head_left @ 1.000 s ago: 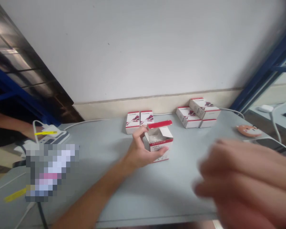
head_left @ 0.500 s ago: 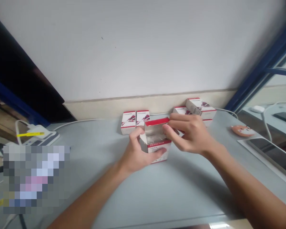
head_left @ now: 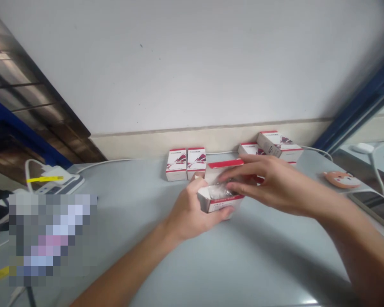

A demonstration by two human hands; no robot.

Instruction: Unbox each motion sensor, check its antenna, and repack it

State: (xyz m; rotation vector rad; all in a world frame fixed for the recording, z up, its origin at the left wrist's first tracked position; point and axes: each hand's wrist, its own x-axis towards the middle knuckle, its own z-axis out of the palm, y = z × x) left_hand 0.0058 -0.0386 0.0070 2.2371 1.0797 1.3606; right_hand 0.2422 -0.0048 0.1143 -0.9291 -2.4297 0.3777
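Note:
A small white and red cardboard box (head_left: 218,200) stands open on the grey table (head_left: 211,264), its red-edged lid flap up at the back. My left hand (head_left: 192,213) is wrapped round the box's left side and front, holding it. My right hand (head_left: 269,183) reaches in from the right, fingers stretched out over the open top and touching a clear plastic-wrapped content (head_left: 218,190) inside. The fingertips partly hide the inside of the box.
Two shut boxes (head_left: 186,163) stand side by side against the wall; a stack of more boxes (head_left: 275,146) lies behind my right hand. A scale with a yellow tag (head_left: 56,182) sits far left, an orange animal-shaped pad (head_left: 342,179) and a tablet (head_left: 376,204) at right.
My right hand came in from the blurred foreground to the box lid, then lowered its fingers onto the open top. My left hand kept hold of the box, which tilted slightly.

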